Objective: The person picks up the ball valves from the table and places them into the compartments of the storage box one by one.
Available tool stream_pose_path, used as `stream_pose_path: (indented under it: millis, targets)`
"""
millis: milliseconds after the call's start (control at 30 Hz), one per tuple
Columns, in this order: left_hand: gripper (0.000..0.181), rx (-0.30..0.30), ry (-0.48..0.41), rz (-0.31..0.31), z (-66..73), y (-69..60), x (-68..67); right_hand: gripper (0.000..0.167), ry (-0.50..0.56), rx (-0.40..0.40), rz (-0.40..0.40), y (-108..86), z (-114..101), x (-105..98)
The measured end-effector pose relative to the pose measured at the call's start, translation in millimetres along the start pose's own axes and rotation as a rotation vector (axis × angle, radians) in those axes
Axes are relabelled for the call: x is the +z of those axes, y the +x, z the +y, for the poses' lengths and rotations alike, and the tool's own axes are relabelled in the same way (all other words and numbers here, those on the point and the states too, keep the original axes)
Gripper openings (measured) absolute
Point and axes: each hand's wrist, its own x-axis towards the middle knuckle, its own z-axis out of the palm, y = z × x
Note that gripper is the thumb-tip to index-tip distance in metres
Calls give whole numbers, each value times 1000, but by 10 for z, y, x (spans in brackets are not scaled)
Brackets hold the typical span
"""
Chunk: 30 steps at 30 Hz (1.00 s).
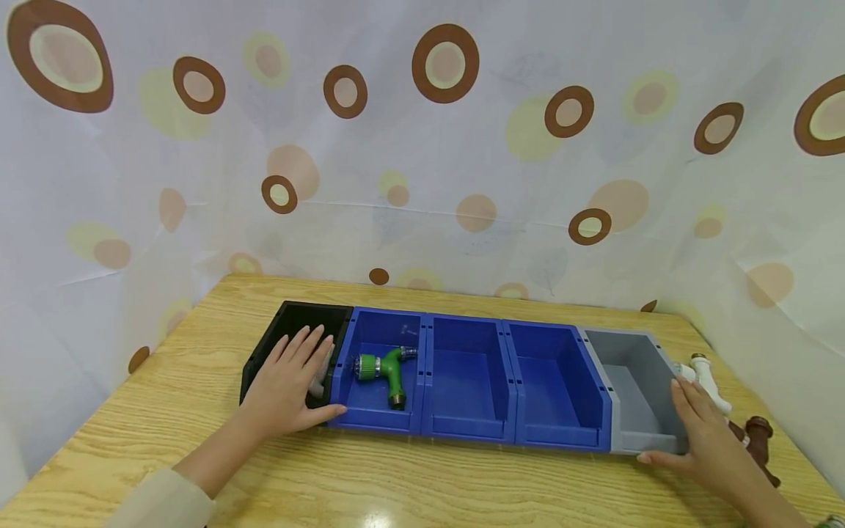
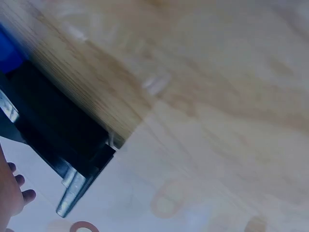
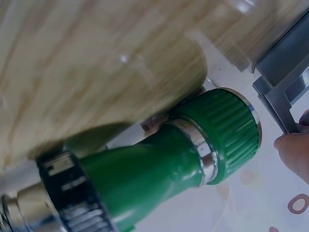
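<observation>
My left hand (image 1: 290,385) lies over the black plastic bin (image 1: 320,315), fingers straight and a little spread, with the thumb by the front of the left blue plastic bin (image 1: 379,420). My right hand (image 1: 703,433) is at the other end – its thumb is at the front corner of the grey plastic bin (image 1: 617,345), and its straight fingers lie along the outer side. Neither hand pinches anything, as far as I can tell. The bins stand side by side in one row on the wooden surface (image 1: 429,488).

I think I am lining up or steadying the row. To do that well, I should push gently and the same from both ends, low down, so no bin tips. The green Y-shaped pipe piece (image 1: 391,370) lies in the left blue bin, so I should not jolt it. My right arm should keep off the white pipe piece (image 1: 708,381), the brown pipe piece (image 1: 759,440) and the big green ribbed piece (image 3: 231,135) nearby – they might roll.

I see no brand, label or words that I can read.
</observation>
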Motion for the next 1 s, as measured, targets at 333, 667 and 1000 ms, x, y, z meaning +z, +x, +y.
stream_pose_path:
  millis: [333, 667, 1000]
  targets:
    - [99, -47, -33, 14, -171, -168, -30, 122, 2, 8, -4, 9, -12, -12]
    - [99, -63, -23, 11, -310, -285, -21, 121, 5, 27, -30, 8, -10, -19]
    - [98, -79, -10, -71, -376, -324, -29, 121, 7, 1, -7, -4, -1, -9]
